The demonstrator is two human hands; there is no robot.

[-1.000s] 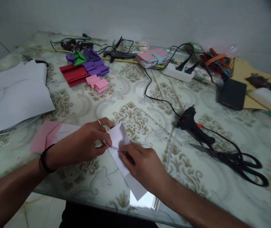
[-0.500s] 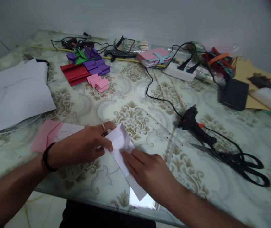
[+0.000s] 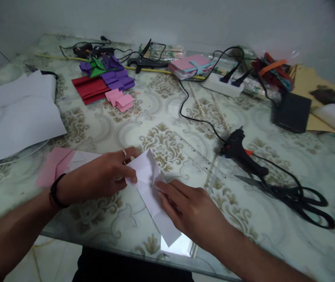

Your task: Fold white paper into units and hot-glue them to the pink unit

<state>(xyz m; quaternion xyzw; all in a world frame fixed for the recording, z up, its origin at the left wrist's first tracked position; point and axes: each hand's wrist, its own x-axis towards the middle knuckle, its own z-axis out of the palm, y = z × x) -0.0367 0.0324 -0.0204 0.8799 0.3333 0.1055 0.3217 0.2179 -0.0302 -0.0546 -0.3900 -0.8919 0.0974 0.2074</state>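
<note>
A strip of white paper (image 3: pixel 152 199) with creases slants across the near middle of the table, its upper end opened into folds. My left hand (image 3: pixel 108 172) pinches its upper left edge between thumb and fingers. On the right edge, my right hand (image 3: pixel 188 203) grips a fold of the same paper with its fingertips. Under and behind my left wrist lie a pink folded paper (image 3: pixel 53 164) and a white folded paper (image 3: pixel 82 159). A clear ruler (image 3: pixel 193 152) rests just beyond my right hand.
Black scissors (image 3: pixel 290 199) and a glue gun (image 3: pixel 240 152) with its cord lie at right. Large white sheets (image 3: pixel 17 117) cover the left side. Red folded paper (image 3: pixel 89 89), purple pieces (image 3: pixel 117 78) and pink pieces (image 3: pixel 120 100) sit farther back, near a power strip (image 3: pixel 223 87).
My right fingers have shifted slightly up and right on the paper, uncovering more of its creased middle. My left hand keeps its pinch, and the view has moved slightly.
</note>
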